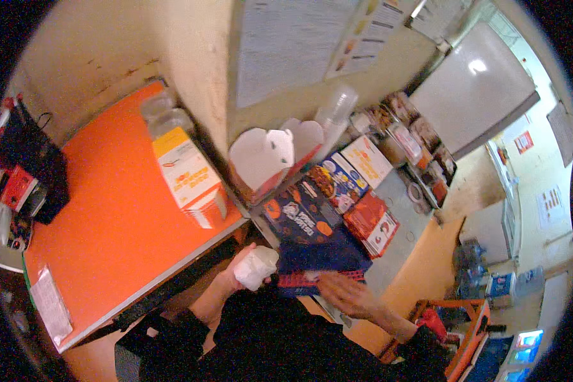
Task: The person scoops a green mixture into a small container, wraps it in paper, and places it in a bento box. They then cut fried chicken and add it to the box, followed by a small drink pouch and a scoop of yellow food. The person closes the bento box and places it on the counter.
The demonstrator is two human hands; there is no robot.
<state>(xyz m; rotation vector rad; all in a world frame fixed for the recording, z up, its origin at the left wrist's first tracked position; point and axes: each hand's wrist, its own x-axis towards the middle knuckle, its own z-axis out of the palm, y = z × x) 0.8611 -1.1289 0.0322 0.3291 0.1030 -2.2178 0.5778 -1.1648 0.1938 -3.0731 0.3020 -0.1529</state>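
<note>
- Over on your left, the orange desk (111,213) has a white-and-yellow carton (188,175) near its right side, not touched by either hand. Can't tell if anything's inside.
- Your left fingers (239,256) are curled around a white bundle (256,268), held just beside the dark box and not in any carton. It looks already wrapped or balled up, so I'd call that bit done and putting it somewhere not yet done. Its contents are hidden, and so is most of your grip underneath.
- Right by the bundle, the dark box (325,254) sits in front of you, its near edge patterned in red. Honestly can't tell if it's one open box or a flat stack, so no idea whether it's ready to fill.
- Your right fingers (334,285) lie fairly straight and close together over that near edge. Can't tell if they're pinching it or just resting; they're a bit blurry, with the tips hard to separate from the pattern.
- Further right, the red packs (366,223) on the grey desk (409,226) look untouched, imo. Everything past them gets small and smeary, and the dark fisheye rim cuts off the rest.
</note>
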